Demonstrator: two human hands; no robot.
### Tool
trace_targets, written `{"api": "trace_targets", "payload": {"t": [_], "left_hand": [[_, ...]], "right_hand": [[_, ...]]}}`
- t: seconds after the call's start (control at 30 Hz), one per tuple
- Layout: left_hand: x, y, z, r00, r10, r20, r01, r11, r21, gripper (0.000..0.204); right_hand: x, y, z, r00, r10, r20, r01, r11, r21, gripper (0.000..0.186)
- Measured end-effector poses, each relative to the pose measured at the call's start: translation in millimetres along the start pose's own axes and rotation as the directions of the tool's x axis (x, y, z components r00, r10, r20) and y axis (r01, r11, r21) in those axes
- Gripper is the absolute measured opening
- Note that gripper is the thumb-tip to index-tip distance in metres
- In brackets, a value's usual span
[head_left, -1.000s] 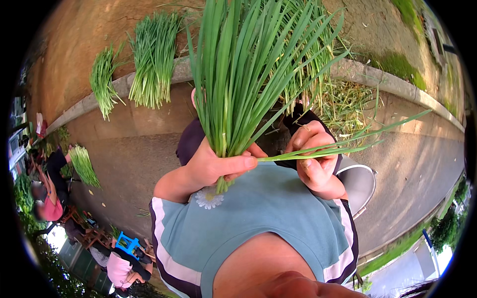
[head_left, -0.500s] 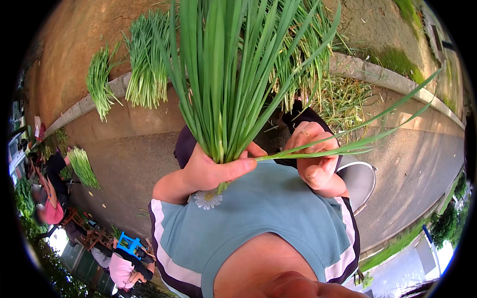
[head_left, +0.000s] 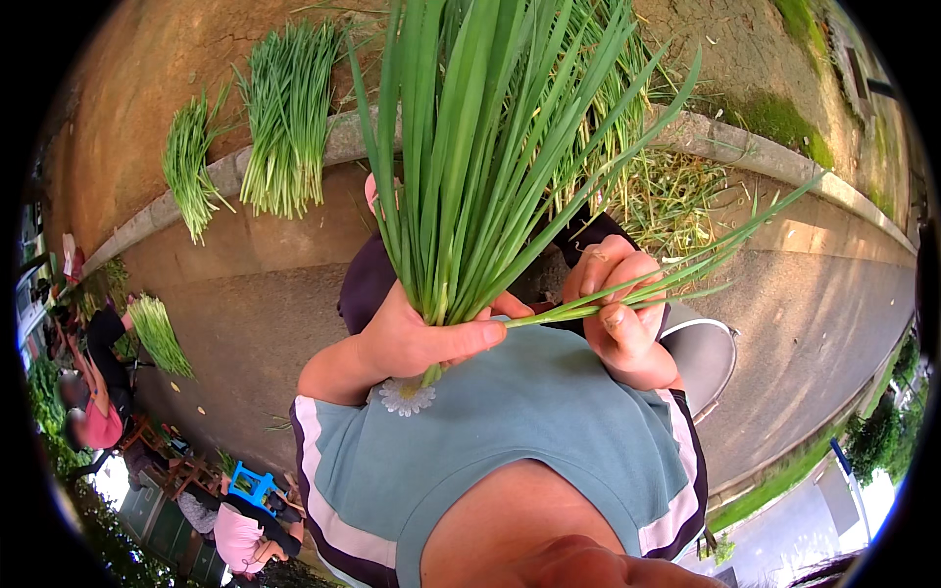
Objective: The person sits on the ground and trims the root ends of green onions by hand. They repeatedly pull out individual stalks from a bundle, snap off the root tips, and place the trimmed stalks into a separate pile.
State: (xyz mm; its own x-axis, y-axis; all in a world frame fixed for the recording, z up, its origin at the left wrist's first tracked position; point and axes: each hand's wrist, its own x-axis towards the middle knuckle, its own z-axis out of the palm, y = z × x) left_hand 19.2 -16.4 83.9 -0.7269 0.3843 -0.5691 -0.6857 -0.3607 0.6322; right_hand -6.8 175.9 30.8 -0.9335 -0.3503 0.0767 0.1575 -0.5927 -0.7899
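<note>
My left hand (head_left: 421, 338) is wrapped round the lower stems of a thick bunch of garlic chives (head_left: 466, 196), whose long flat leaves fan out away from me. A few separate chive stalks (head_left: 554, 315) stick out sideways to the right, their base ends pinched by my left thumb and fingertips. Around these stalks my right hand (head_left: 625, 304) is closed, with curled fingers and the thumb against them. The leaf tips trail past it to the right. The short stem ends of the bunch show below my left hand, by a white flower decoration (head_left: 407, 396) on my shirt.
Two chive piles (head_left: 287, 127) (head_left: 191, 167) lie across the kerb (head_left: 227, 174) at far left. Loose trimmed leaves (head_left: 676, 201) litter the ground beyond my right hand. A grey round container (head_left: 704, 358) stands by my right side. People (head_left: 240, 534) sit at lower left, near a blue stool (head_left: 255, 485).
My right fingers have closed more tightly round the separate stalks. Those stalks' tips have drawn in leftward, and the bunch's leaves have swung slightly to the right.
</note>
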Motion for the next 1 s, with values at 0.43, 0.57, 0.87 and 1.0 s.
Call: {"api": "trace_targets", "payload": {"t": [0.43, 0.57, 0.87, 1.0], "left_hand": [[5.4, -4.8, -7.1, 0.999, 0.002, 0.049, -0.001, 1.0, -0.027, 0.021], [5.8, -4.3, -7.4, 1.0, -0.001, 0.026, 0.001, 1.0, -0.01, 0.021], [3.3, -3.5, -11.7, 0.998, -0.03, 0.058, 0.037, 0.992, -0.123, 0.02], [-0.1, -3.4, -13.6, 0.998, -0.032, 0.057, 0.04, 0.99, -0.139, 0.02]], "right_hand": [[1.7, 1.2, -4.8, 0.999, -0.015, 0.034, 0.019, 0.992, -0.122, 0.015], [5.9, -2.9, -15.7, 0.999, -0.028, -0.03, 0.022, 0.982, -0.187, 0.016], [10.4, -19.7, -30.8, 0.96, 0.02, -0.278, -0.027, 0.999, -0.022, 0.018], [10.8, -18.3, -32.8, 0.958, 0.0, -0.287, -0.009, 0.999, -0.031, 0.018]]}}
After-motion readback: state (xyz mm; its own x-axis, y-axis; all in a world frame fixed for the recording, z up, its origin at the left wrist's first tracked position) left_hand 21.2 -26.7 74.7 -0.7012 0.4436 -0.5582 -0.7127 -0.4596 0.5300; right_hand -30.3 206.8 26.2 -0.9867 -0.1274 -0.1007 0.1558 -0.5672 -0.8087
